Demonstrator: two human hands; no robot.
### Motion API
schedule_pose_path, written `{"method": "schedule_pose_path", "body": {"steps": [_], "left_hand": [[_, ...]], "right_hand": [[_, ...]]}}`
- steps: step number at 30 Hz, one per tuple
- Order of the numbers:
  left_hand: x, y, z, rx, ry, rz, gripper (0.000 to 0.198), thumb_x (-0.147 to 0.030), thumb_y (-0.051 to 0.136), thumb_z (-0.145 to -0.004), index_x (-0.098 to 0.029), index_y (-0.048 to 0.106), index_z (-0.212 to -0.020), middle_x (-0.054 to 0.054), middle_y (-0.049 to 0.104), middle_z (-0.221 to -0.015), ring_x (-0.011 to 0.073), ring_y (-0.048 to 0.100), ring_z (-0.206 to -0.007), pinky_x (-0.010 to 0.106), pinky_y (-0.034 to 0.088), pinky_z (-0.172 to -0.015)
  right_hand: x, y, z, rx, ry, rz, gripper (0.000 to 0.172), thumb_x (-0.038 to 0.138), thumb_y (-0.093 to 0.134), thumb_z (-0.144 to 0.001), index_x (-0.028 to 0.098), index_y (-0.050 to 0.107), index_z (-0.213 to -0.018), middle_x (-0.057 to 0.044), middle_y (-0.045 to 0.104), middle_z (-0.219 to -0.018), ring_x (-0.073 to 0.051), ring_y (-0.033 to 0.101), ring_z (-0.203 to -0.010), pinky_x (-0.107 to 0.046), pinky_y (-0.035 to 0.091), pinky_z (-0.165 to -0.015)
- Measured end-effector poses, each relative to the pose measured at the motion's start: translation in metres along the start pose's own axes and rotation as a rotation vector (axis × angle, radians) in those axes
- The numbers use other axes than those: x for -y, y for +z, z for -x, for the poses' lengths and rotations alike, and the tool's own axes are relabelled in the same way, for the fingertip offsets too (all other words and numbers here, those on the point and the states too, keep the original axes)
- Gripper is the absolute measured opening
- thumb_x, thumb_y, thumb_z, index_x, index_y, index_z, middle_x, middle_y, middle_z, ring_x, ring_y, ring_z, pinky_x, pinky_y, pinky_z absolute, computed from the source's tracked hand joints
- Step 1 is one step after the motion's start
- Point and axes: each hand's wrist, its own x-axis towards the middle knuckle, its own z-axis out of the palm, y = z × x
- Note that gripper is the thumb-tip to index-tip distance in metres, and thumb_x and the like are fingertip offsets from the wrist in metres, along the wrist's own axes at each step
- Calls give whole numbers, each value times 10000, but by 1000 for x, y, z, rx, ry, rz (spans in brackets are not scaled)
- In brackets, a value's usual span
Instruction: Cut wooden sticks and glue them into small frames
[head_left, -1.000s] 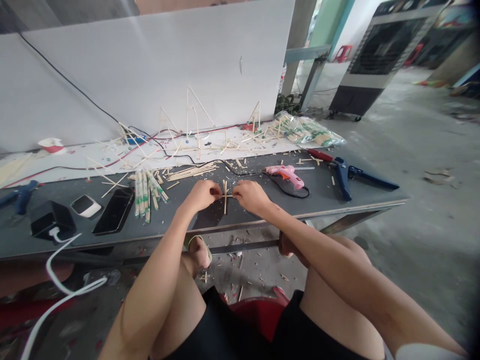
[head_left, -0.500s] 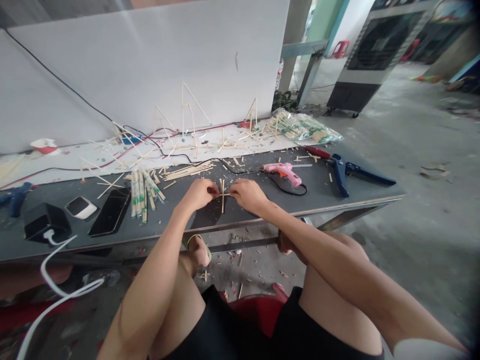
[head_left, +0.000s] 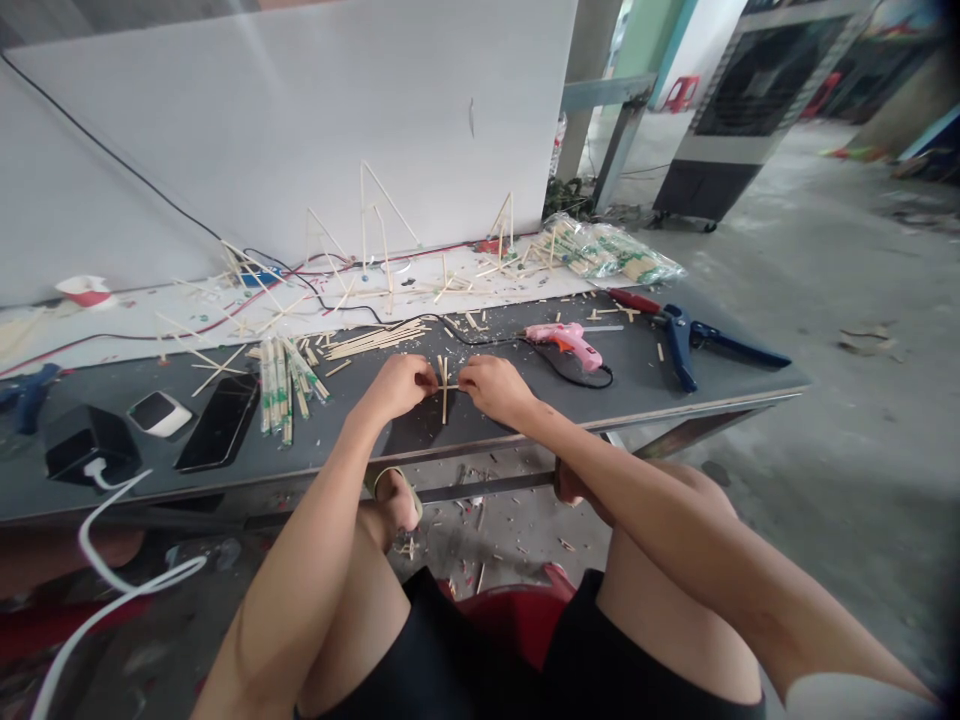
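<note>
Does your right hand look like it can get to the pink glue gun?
Probably yes. The right hand is close to the pink glue gun, with only dark tabletop and a black cord between them. But it seems to be pinching the small wooden sticks, so it would have to let go first.

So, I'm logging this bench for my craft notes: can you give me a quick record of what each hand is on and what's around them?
left hand: pinches a wooden stick cross from the left
right hand: pinches the same cross from the right
nearest tool: pink hot glue gun, lying beyond the right hand
surface: dark grey bench top, scattered with stick bits
also on bench: bundle of paper-sleeved wooden sticks; black smartphone
beyond bench: stick frames
</note>
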Motion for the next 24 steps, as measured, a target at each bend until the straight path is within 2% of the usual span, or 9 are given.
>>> {"method": "schedule_pose_path", "body": {"steps": [8,24], "left_hand": [[2,2,-1,3,11,0,177,-78,628,-712,-174,774,-737,39,735,-792,161,657,-697,240,467,-639],[3,2,-2,4,21,0,218,-69,600,-693,-174,781,-754,43,748,-814,163,664,-711,240,488,-675]], "right_hand": [[0,-4,-1,2,7,21,253,179,511,-893,199,764,-896,-70,700,-950,-194,610,-901,-271,364,-728],[5,-3,0,21,31,61,266,151,510,-880,198,763,-945,-86,696,-1000,-201,605,-958,-269,392,-751]]}}
